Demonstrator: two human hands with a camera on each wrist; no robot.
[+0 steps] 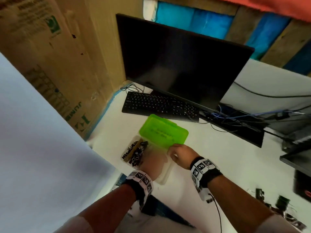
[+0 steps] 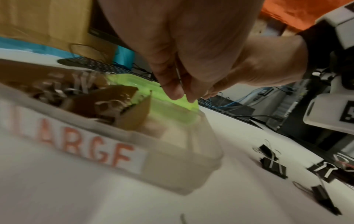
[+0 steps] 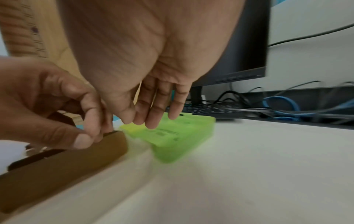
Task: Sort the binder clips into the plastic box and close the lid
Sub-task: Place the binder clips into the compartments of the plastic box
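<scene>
Translucent plastic box (image 1: 165, 172): sitting open on the white worktop (image 1: 218, 165), its frosted wall carrying a white label with red letters reading "LARGE", partly cut off in the left wrist view.
Left hand (image 1: 148, 161): reaching into the box, blurred in the head view; its grip is pinching the top edge of a brown cardboard divider (image 3: 63, 165) between thumb and fingertips.
Right hand (image 1: 179, 154): resting at the near edge of the green lid (image 1: 164, 133), fingers nearly straight and pointing down, fingertips (image 3: 151, 122) just over or touching the lid; whether they are touching is hard to tell, and they are grasping nothing.
Lid: glossy lime-green plastic, rectangular with rounded corners, lying opened back beyond the box.
Binder clips (image 1: 136, 153): black with silver wire handles, piled in the box's left compartment beside the cardboard; more loose binder clips (image 2: 273, 163) are lying on the worktop to the right, smeared by blur.
Keyboard (image 1: 159, 105): black, lying just beyond the lid.
Monitor (image 1: 181, 63): dark screen, standing behind the keyboard.
Cardboard carton (image 1: 55, 52): standing far left, print unreadable.
</scene>
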